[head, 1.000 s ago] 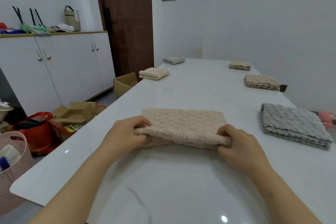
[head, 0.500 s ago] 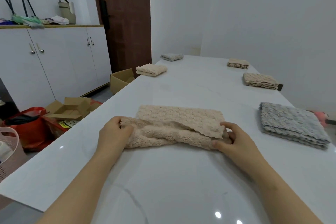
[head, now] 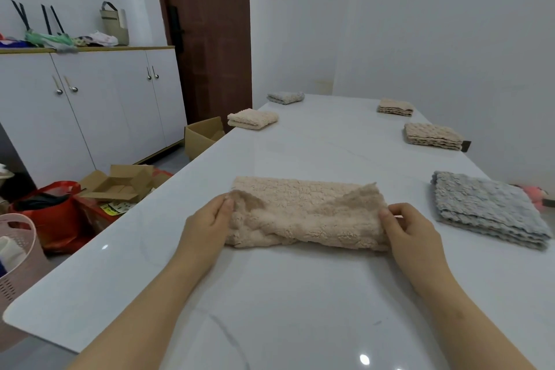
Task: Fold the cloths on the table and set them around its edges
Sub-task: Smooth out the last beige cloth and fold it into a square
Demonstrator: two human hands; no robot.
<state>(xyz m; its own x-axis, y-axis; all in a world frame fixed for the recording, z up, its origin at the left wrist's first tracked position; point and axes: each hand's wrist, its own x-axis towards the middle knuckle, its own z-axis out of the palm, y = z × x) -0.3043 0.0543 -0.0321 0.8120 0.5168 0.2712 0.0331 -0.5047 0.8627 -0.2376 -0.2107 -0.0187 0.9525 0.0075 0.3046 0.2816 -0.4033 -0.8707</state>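
Observation:
A beige fluffy cloth lies partly folded in the middle of the white table, its near layer raised and its two upper corners standing up. My left hand pinches its left end. My right hand pinches its right end. Folded cloths sit along the table's edges: a grey one at the near right, two beige ones further along the right, a beige one on the left edge and a grey one at the far left corner.
White cabinets and a brown door stand to the left. On the floor beside the table are cardboard boxes, a red bag and a pink basket. A wall runs close along the table's right side.
The cloth's near layer has been lifted and turned over toward the far side, so its corners now stand up. Both hands have shifted from the front edge out to the cloth's ends.

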